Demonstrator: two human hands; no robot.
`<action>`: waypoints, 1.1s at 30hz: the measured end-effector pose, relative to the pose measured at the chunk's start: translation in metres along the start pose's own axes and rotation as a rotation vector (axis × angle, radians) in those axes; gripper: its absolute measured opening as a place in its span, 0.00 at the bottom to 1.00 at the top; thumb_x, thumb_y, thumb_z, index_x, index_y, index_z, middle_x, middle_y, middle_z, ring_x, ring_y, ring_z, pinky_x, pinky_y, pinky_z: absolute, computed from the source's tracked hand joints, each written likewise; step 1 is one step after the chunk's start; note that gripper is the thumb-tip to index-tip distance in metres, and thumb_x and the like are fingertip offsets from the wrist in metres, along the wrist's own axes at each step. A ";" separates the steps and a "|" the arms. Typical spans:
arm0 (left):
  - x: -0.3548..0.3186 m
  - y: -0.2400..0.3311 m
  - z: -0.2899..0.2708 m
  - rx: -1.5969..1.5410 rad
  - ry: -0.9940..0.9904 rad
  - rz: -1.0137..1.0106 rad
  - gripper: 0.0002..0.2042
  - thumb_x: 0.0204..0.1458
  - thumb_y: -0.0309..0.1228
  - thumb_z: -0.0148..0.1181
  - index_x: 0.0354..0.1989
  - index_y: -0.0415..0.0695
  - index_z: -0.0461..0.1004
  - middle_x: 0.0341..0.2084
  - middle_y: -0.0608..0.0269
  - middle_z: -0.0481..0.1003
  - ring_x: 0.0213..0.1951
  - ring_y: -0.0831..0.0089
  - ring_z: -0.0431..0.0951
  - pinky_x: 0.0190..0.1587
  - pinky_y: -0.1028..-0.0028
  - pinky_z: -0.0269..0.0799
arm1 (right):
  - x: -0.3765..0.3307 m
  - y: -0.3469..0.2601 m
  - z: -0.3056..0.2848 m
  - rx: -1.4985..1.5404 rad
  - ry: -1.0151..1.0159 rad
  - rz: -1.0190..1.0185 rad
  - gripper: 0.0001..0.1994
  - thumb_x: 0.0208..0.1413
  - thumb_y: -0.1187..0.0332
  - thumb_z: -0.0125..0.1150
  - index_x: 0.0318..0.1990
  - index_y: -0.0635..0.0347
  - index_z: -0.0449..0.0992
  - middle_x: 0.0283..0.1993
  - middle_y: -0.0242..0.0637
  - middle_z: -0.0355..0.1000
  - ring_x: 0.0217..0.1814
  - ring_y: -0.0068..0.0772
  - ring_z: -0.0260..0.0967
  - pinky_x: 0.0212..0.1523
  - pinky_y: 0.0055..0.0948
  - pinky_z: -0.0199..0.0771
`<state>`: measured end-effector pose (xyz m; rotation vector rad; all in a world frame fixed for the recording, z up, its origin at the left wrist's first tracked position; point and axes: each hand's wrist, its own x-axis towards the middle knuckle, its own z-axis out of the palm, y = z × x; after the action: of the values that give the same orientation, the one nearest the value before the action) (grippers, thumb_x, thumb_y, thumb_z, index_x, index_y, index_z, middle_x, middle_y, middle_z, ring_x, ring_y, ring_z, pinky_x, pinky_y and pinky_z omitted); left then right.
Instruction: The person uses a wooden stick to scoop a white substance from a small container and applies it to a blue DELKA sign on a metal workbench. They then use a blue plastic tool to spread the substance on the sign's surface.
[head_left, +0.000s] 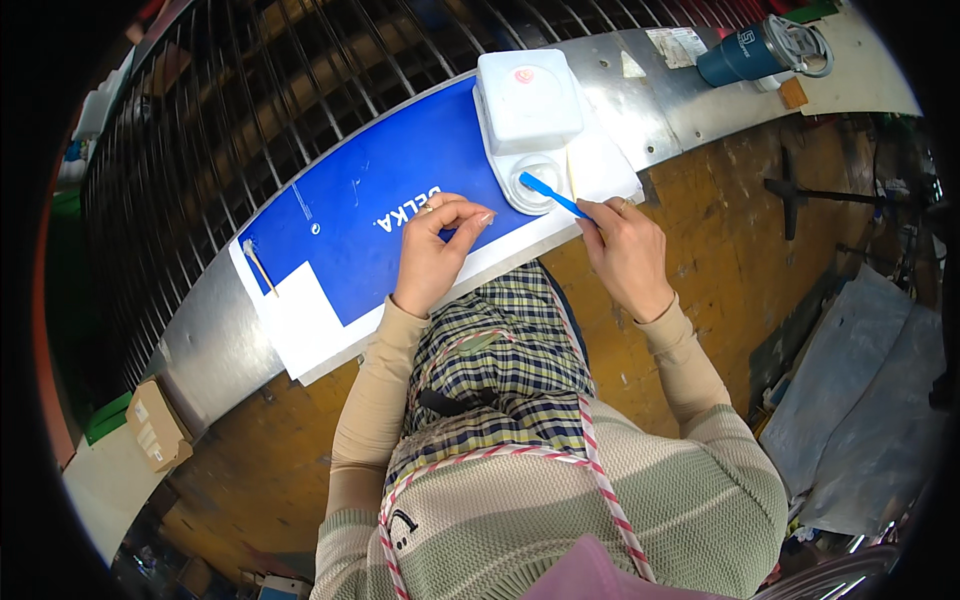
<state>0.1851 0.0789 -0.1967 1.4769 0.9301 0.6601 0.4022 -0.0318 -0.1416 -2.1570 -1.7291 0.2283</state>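
Blue brush pinched in right hand | left hand curled on blue sheet

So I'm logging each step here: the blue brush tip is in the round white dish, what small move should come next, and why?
Probably lift the thin blue plastic brush out of the round white dish and carry it left to the left hand, which pinches something small over the blue sheet. The right hand grips the brush there.

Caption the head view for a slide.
Right hand dips a blue brush into a white dish; left hand rests on blue sheet.
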 end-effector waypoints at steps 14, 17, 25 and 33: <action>0.004 -0.032 0.008 -0.136 0.129 -0.113 0.06 0.58 0.28 0.65 0.39 0.39 0.84 0.28 0.70 0.80 0.28 0.85 0.68 0.34 0.81 0.67 | 0.015 0.002 0.003 -0.126 -0.012 -0.007 0.08 0.52 0.74 0.63 0.41 0.59 0.81 0.29 0.41 0.72 0.30 0.46 0.74 0.27 0.41 0.73; 0.003 -0.030 0.008 -0.097 0.133 -0.118 0.06 0.57 0.28 0.66 0.39 0.40 0.84 0.28 0.69 0.80 0.29 0.84 0.70 0.35 0.81 0.68 | 0.014 0.000 -0.006 -0.138 -0.021 -0.003 0.08 0.51 0.74 0.63 0.40 0.60 0.81 0.29 0.41 0.71 0.29 0.46 0.74 0.27 0.41 0.73; 0.003 -0.035 0.013 0.036 0.107 0.004 0.04 0.54 0.25 0.68 0.36 0.39 0.84 0.37 0.65 0.78 0.37 0.80 0.75 0.41 0.80 0.70 | 0.019 0.006 0.004 -0.151 -0.069 -0.039 0.06 0.53 0.73 0.62 0.38 0.60 0.81 0.28 0.42 0.72 0.29 0.47 0.74 0.27 0.42 0.73; 0.003 -0.043 0.014 -0.078 0.200 -0.072 0.07 0.51 0.28 0.71 0.33 0.38 0.82 0.37 0.63 0.77 0.37 0.77 0.74 0.41 0.78 0.69 | 0.025 0.009 0.014 -0.178 -0.133 0.012 0.10 0.54 0.71 0.65 0.44 0.58 0.83 0.32 0.45 0.76 0.29 0.49 0.75 0.30 0.42 0.75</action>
<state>0.1911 0.0731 -0.2407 1.3190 1.0935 0.7928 0.4114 -0.0068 -0.1554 -2.3263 -1.8747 0.2335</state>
